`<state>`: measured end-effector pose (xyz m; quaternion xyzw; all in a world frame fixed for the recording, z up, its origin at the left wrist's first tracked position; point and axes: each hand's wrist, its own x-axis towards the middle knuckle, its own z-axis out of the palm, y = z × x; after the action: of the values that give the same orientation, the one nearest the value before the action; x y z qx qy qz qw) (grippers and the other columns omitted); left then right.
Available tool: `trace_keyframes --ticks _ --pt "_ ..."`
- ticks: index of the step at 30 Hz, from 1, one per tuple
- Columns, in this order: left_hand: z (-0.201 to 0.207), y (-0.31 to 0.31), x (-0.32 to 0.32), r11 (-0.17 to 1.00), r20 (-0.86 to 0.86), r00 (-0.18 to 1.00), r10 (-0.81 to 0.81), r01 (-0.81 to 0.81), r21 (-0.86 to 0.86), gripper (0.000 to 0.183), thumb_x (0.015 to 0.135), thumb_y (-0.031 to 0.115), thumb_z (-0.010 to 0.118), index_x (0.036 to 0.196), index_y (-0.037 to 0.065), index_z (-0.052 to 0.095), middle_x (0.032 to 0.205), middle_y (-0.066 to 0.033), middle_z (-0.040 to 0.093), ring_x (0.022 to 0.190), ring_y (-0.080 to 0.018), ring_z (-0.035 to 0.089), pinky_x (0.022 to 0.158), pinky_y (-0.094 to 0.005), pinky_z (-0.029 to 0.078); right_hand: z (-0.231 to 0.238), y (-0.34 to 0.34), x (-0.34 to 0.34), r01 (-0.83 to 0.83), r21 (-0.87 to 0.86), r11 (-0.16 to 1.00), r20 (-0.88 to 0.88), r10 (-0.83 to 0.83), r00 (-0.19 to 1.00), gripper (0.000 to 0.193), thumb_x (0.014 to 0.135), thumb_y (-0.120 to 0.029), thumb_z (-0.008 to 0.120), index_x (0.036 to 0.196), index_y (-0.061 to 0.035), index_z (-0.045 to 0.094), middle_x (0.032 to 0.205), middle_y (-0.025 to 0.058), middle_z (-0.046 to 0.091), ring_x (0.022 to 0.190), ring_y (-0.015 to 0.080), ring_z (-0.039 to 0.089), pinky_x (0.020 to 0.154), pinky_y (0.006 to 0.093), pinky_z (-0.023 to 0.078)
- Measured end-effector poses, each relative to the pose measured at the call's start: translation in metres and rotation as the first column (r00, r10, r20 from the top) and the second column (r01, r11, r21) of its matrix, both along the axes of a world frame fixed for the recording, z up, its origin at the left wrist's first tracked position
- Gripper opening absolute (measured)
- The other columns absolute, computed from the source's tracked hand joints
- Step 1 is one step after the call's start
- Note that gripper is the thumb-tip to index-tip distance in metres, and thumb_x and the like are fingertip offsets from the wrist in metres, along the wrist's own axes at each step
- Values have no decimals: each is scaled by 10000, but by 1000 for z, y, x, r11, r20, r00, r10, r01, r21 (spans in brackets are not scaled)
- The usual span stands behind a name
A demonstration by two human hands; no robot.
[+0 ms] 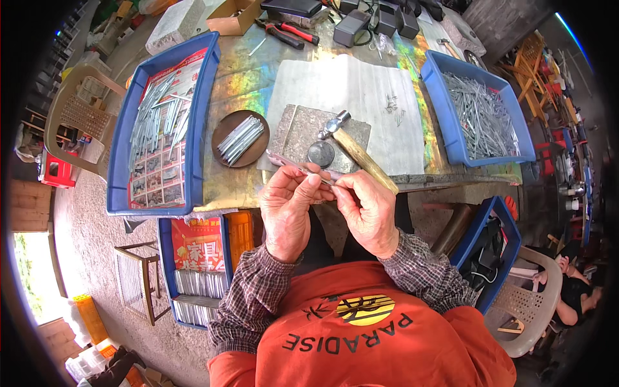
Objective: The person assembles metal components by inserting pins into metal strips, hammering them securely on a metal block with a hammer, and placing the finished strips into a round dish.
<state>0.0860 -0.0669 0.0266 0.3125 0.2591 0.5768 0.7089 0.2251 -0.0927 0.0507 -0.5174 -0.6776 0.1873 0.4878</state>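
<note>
Close in front of my body, my left hand (287, 211) and my right hand (367, 216) meet with their fingertips pinched on a thin, shiny strip (280, 159). One end of it sticks out to the left past the left fingers; its kind is unclear. Just beyond the hands lies a grey stone slab (293, 132) with a round dark metal disc (320, 154) on it. A ball-peen hammer (362, 159) rests across the slab's right side, its wooden handle pointing toward me. To the left, a round brown dish (220, 122) holds a bundle of slim metal strips (241, 140).
A blue tray (207, 84) at left holds metal strips; another blue tray (454, 151) at right holds many thin metal pieces. White paper (322, 74) lies under the slab. Pliers (284, 35) and black boxes (352, 28) sit at the back. Plastic chairs (84, 119) flank the table.
</note>
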Motion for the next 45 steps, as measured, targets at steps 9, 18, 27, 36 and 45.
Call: trace_keyframes --ticks 9,18,27,36,45 --pt "12 25 -8 998 -36 998 55 -53 37 89 909 25 580 991 -4 560 915 -133 642 781 -174 643 638 -287 566 3 5 12 5 -21 1000 -46 -6 999 91 801 -1 668 860 -13 600 743 112 591 611 253 590 526 320 446" --pt "9 50 2 960 -329 920 214 -136 244 72 879 -36 597 950 -24 596 813 -52 624 727 -82 593 593 -195 486 7 4 21 -1 -38 999 -3 1 1000 49 837 16 639 873 14 606 760 55 588 604 105 545 545 228 433" --pt "8 49 1 951 -485 840 243 -107 291 47 876 -53 583 914 -28 595 933 -93 647 739 -95 598 651 -206 495 3 6 22 -11 -43 999 -19 10 1000 57 833 15 646 874 17 608 755 51 582 594 94 536 535 220 423" --pt "0 51 3 865 -604 678 420 -99 491 107 810 -44 653 907 -2 634 768 -60 646 646 -115 595 593 -250 472 4 11 26 -14 -29 999 -21 13 1000 100 801 17 663 873 -2 595 731 99 575 570 197 567 512 286 442" --pt "8 47 0 695 -597 520 611 10 719 192 751 -44 669 928 25 641 803 -113 652 700 -273 625 627 -331 486 48 48 10 -161 121 980 93 150 984 333 768 -30 706 1083 -36 598 752 97 569 605 237 576 550 327 471"
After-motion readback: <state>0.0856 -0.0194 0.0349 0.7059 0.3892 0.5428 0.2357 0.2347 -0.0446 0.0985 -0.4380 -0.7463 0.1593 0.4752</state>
